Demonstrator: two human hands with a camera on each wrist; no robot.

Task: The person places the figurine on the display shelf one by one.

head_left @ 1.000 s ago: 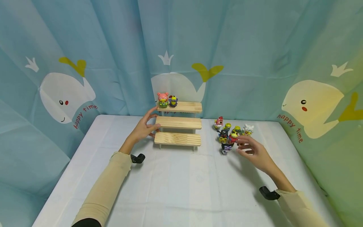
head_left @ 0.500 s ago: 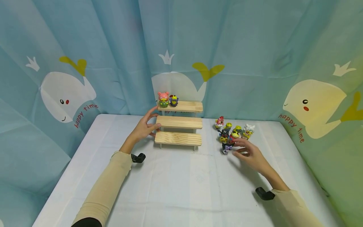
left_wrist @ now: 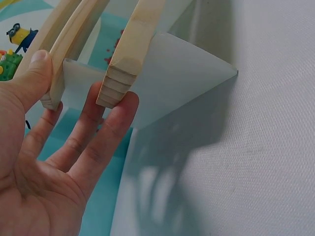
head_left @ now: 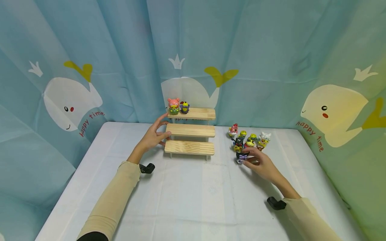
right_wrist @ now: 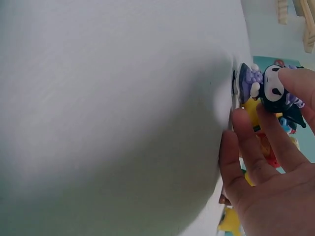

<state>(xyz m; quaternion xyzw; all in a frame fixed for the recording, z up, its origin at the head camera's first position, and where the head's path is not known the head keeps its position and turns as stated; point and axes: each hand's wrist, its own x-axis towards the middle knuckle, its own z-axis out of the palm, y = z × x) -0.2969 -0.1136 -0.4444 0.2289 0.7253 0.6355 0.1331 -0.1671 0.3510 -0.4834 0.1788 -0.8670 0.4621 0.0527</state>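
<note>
My left hand (head_left: 150, 138) holds the left ends of a three-step wooden display stand (head_left: 191, 130). In the left wrist view its thumb (left_wrist: 37, 73) presses on a board, with the fingers at the board ends. My right hand (head_left: 263, 164) pinches a small black-and-purple figurine (right_wrist: 273, 88) with a white face between thumb and forefinger. That figurine stands upright on the table at the front of a cluster. On the top step sit a pink-hooded figurine (head_left: 173, 106) and a yellow-and-purple figurine (head_left: 184, 107).
Behind my right hand are several more figurines, among them a red-and-white one (head_left: 233, 130), a black-eared one (head_left: 238, 144) and a white-haired one (head_left: 264, 139). A blue-green curtain (head_left: 265, 60) with whale prints hangs behind the white-covered table (head_left: 187, 194).
My right hand has moved left and forward from beside the cluster to the black-and-purple figurine, and its fingers have closed on it. The left hand stays on the stand.
</note>
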